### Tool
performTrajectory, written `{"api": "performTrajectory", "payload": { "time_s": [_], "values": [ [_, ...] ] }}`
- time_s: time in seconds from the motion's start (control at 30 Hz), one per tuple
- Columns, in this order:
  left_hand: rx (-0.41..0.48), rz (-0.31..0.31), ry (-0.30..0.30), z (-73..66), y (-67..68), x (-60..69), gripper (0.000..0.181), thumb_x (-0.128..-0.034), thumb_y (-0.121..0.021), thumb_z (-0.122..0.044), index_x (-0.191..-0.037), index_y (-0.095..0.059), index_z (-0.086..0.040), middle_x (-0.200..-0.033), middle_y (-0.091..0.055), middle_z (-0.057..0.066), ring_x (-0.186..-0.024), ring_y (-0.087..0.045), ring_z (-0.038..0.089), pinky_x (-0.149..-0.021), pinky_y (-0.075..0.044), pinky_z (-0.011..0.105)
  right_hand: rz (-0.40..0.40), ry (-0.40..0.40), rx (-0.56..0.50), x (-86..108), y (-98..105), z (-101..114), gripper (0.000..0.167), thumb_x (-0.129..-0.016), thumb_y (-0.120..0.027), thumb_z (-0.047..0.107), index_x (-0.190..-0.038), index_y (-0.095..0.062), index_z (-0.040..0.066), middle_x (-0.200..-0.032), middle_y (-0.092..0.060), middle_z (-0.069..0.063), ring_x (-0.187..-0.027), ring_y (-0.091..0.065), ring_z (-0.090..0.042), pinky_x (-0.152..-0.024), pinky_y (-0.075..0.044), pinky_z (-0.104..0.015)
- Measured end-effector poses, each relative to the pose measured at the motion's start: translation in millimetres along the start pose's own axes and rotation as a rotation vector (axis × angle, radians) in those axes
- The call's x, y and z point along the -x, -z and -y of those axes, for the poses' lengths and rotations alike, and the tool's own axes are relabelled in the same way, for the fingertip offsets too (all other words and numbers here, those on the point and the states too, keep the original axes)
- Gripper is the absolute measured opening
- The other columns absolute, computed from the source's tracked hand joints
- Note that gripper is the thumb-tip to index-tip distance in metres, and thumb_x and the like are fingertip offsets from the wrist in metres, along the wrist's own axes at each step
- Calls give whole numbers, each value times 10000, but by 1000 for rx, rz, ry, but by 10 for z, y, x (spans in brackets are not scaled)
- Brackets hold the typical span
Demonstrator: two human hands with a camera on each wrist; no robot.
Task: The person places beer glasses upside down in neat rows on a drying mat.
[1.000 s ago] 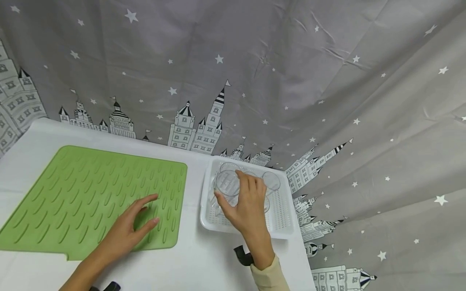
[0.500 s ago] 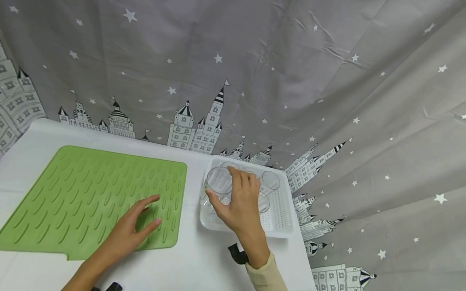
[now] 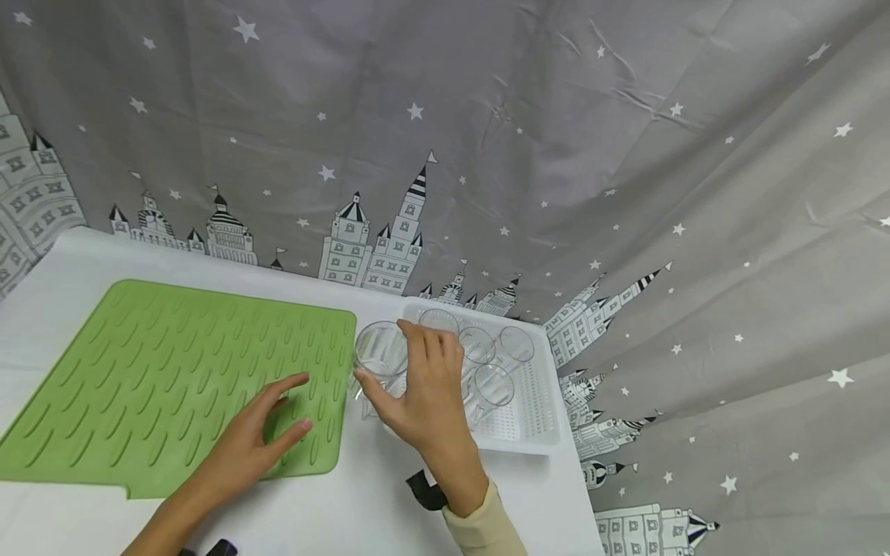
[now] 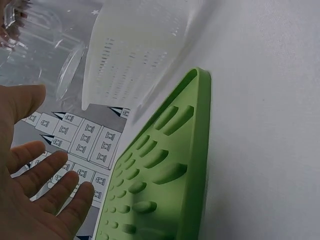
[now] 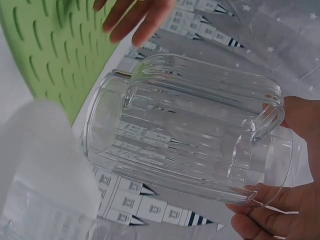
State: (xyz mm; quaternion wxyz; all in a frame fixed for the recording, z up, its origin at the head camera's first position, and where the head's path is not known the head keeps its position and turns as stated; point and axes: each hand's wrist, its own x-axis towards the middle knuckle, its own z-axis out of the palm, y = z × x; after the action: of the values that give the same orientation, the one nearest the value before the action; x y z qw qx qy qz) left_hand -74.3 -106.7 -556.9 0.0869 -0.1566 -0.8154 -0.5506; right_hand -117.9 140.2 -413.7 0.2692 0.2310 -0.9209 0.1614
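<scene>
My right hand (image 3: 434, 398) grips a clear jug (image 3: 381, 351) near its rim, thumb on one side and fingers on the other. In the right wrist view the ribbed jug (image 5: 185, 130) shows a long side handle (image 5: 210, 82); its base points toward the upper left. It is held above the gap between the green mat (image 3: 208, 371) and the white basket (image 3: 538, 432). My left hand (image 3: 250, 432) hovers over the mat's right part with thumb and fingers spread apart. Nothing lies between them.
Several clear glasses stand in the basket, among them a front glass (image 3: 492, 390) and a right glass (image 3: 517, 345). White cloth (image 3: 375, 502) covers the table. A grey curtain (image 3: 556, 154) with stars and castles hangs behind and along the right.
My right hand has lifted the jug out of the basket and carried it left, toward the mat. More glasses show in the basket. My left hand has barely moved.
</scene>
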Motion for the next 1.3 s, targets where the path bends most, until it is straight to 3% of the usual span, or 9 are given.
{"api": "performTrajectory", "payload": {
  "time_s": [0.23,0.63,0.7,0.77,0.87,0.93,1.13,1.3],
  "values": [
    [-25,8,13,-15,-28,-24,756,-989,-800,-191,-1634,-425,-313,-1618,-542,96,-1450,-357,-190,-1142,-320,-43,-4,34,-12,-9,-80,133,741,-887,-814,577,-1404,-618,85,-1278,-713,-31,-1124,-547,-198,-971,-441,-377],
    [-26,30,70,-39,-109,-74,812,-960,-841,-293,-1645,-405,-315,-1644,-517,67,-1450,-308,-216,-1129,-310,-40,-12,67,-11,25,-203,250,740,-869,-824,589,-1378,-628,90,-1234,-713,-4,-1080,-550,-176,-969,-449,-349],
    [-33,38,88,-38,-119,-76,836,-950,-851,-307,-1651,-397,-298,-1649,-509,85,-1501,-398,-70,-1185,-439,114,-10,67,-10,33,-220,270,738,-867,-825,587,-1378,-628,92,-1228,-712,1,-1079,-552,-172,-969,-449,-344],
    [-35,49,111,-42,-122,-78,855,-944,-856,-317,-1658,-389,-260,-1657,-495,130,-1513,-495,138,-1216,-520,363,-8,69,-14,41,-237,290,735,-866,-826,585,-1375,-629,92,-1219,-711,3,-1074,-551,-167,-972,-448,-342],
    [-28,64,132,-51,-116,-82,891,-927,-872,-305,-1660,-376,-203,-1654,-481,188,-1399,-585,466,-1099,-511,737,-7,76,-23,52,-259,319,737,-867,-828,589,-1375,-630,93,-1213,-711,7,-1062,-546,-161,-968,-449,-337],
    [-26,63,124,-53,-113,-81,901,-913,-884,-276,-1655,-380,-198,-1646,-487,201,-1368,-604,495,-1081,-511,766,-6,83,-30,60,-271,337,741,-864,-832,591,-1375,-630,94,-1211,-714,4,-1054,-540,-158,-969,-450,-335],
    [-56,50,100,-54,-120,-83,913,-853,-926,-194,-1617,-427,-229,-1613,-543,125,-1406,-565,387,-1084,-545,648,-4,107,-41,82,-307,381,755,-852,-843,585,-1385,-627,97,-1213,-720,6,-1060,-536,-151,-989,-451,-330],
    [-21,68,94,-25,-121,-92,886,-838,-917,-128,-1583,-441,-190,-1572,-564,176,-1408,-555,444,-1060,-541,717,-1,115,-31,93,-328,396,764,-850,-841,597,-1395,-621,108,-1223,-716,17,-1073,-540,-148,-1012,-458,-333]
  ]
}}
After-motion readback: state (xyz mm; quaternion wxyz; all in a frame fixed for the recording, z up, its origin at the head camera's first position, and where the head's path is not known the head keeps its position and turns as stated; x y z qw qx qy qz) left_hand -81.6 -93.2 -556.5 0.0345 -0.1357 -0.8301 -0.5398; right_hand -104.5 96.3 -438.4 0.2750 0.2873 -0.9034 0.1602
